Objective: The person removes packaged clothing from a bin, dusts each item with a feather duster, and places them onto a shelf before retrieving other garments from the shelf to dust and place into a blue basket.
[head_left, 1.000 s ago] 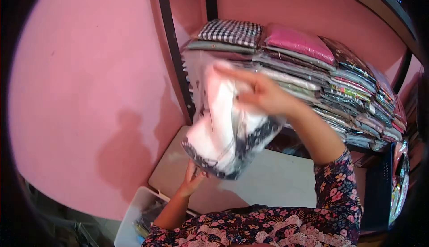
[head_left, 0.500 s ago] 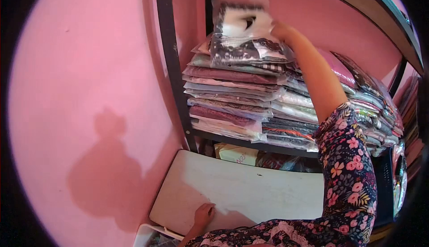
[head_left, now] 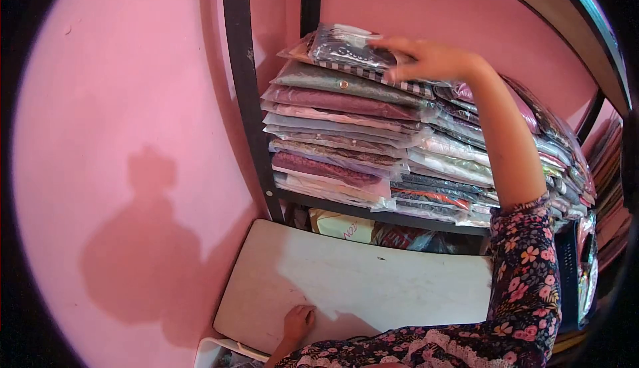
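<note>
My right hand (head_left: 429, 60) is stretched over the top of the left stack, fingers apart, its fingertips at a black and white garment in a clear plastic bag (head_left: 346, 45). That bag lies flat on a checked piece. Beneath it, a grey-green packed garment (head_left: 333, 83) and a maroon one (head_left: 346, 100) top several more bagged garments. My left hand (head_left: 299, 320) rests on the white table (head_left: 373, 295) near its front left part, with its fingers curled; whether anything is inside them is hidden.
A dark shelf frame (head_left: 241, 62) stands beside the pink wall (head_left: 126, 88). More bagged clothes (head_left: 452, 148) are piled to the right. Under the shelf sits a yellowish box (head_left: 343, 227). A white bin (head_left: 216, 351) is at the lower left.
The black and white bagged garment, earlier raised and tilted in my right hand, now lies flat on the stack. My right hand's fingers have spread. My left hand remains on the table.
</note>
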The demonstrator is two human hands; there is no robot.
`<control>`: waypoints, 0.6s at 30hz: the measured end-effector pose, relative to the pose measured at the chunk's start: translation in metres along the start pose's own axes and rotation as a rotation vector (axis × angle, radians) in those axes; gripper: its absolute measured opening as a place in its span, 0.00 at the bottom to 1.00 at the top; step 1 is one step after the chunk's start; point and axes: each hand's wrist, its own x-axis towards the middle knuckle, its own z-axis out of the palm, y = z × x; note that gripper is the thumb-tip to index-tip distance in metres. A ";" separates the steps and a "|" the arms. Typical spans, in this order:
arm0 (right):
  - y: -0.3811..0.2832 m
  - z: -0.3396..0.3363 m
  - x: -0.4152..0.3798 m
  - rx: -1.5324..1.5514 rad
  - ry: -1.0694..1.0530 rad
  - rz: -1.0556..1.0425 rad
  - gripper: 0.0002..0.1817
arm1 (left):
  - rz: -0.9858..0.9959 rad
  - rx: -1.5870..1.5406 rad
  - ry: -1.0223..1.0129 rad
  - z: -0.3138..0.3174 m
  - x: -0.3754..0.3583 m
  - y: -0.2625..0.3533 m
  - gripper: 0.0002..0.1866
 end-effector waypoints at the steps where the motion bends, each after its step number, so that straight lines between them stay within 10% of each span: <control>1: 0.001 0.008 -0.002 -0.178 0.045 -0.095 0.24 | -0.001 -0.002 -0.003 -0.002 0.000 0.000 0.09; 8: -0.037 0.046 0.028 -0.646 0.344 0.023 0.23 | 0.006 -0.051 0.003 -0.001 0.001 0.002 0.09; 13: -0.027 0.054 0.008 -0.640 0.469 -0.433 0.23 | 0.023 -0.028 0.010 0.001 -0.003 0.000 0.09; 18: -0.011 0.066 -0.010 -0.715 0.522 -0.430 0.20 | 0.058 -0.023 0.031 -0.020 -0.006 -0.001 0.09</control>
